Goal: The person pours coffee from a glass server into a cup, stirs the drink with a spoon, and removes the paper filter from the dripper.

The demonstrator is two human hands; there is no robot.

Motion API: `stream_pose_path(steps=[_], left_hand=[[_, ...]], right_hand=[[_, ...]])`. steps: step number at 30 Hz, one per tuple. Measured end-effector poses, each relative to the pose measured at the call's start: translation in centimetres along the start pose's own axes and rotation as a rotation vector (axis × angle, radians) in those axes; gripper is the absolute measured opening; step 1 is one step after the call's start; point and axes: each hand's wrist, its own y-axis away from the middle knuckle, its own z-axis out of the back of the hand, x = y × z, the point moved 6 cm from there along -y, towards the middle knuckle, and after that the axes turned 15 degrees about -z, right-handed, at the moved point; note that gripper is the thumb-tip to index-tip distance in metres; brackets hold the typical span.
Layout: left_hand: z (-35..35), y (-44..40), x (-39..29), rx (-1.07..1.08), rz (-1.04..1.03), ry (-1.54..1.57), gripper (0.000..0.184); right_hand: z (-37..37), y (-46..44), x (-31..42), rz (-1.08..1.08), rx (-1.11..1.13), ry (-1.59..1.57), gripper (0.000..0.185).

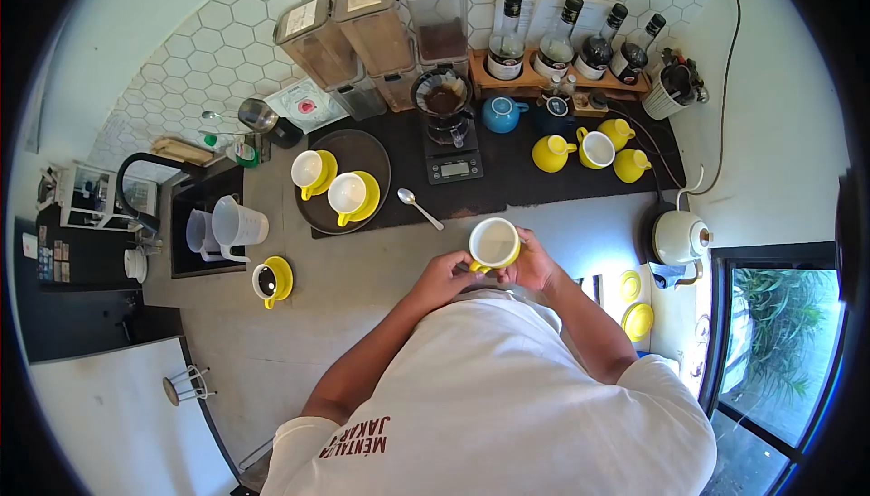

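Note:
A yellow cup (495, 242) with a white inside is held upright between my two hands, close to my shirt at the counter's front edge. My left hand (444, 279) is closed at the cup's lower left, with its fingers by the handle. Wrapped round the right side is my right hand (532, 265). A metal spoon (420, 210) lies on the dark mat's front edge, ahead of my left hand. Beyond it, a glass dripper with a paper filter (442, 95) and brown coffee grounds sits over a server on a black scale (454, 168).
A round dark tray (313, 215) bears two yellow cups on saucers. Left of it stand a cup of dark liquid (265, 282) and plastic jugs (240, 224) at the sink. Several yellow cups (551, 154) and a cream kettle (680, 235) are right; bottles (506, 43) stand behind.

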Motion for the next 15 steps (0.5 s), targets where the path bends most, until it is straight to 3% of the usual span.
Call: stream_pose_path(steps=[2,4,8,15], left_hand=[[0.8,-0.2,1.5,-0.038,-0.010,-0.090,0.018],[1.1,-0.6,2.1,-0.045,-0.030,-0.141,0.019],[1.3,-1.6,1.8,-0.014,-0.092,-0.316,0.022],[1.5,-2.3,3.9,0.056,-0.041,-0.383,0.025]], right_hand=[[1.0,0.0,1.1,0.015,-0.060,0.137,0.055],[1.1,1.0,2.3,0.109,-0.496,0.295,0.056],[0.6,0.7,2.6,0.094,-0.730,0.469,0.060],[3.5,-0.6,3.4,0.192,-0.850,0.750,0.049]])
